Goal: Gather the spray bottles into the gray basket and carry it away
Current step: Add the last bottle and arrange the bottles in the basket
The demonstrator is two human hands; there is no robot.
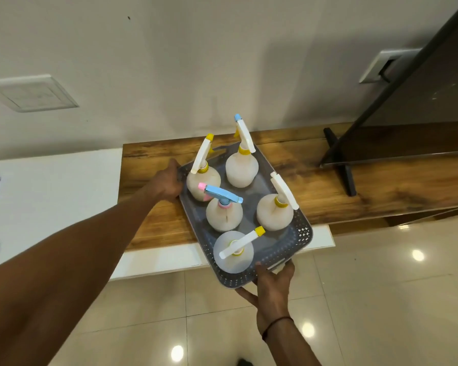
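Note:
The gray perforated basket (pixel 299 237) holds several white round spray bottles standing upright. One with a blue trigger and pink nozzle (pixel 224 215) stands in the middle; the others have white triggers with yellow or blue tips, such as the far one (pixel 241 165) and the near one (pixel 233 253). My left hand (pixel 167 182) grips the basket's far left rim. My right hand (pixel 271 286) grips its near end, fingers under the rim. The basket's near part juts out past the wooden shelf (pixel 328 186), over the floor.
A dark TV (pixel 418 101) on a black stand (pixel 341 165) occupies the shelf's right side. A white counter (pixel 50 186) adjoins on the left. The wall (pixel 169 62) rises right behind the basket. Glossy tiled floor (pixel 381 299) lies below.

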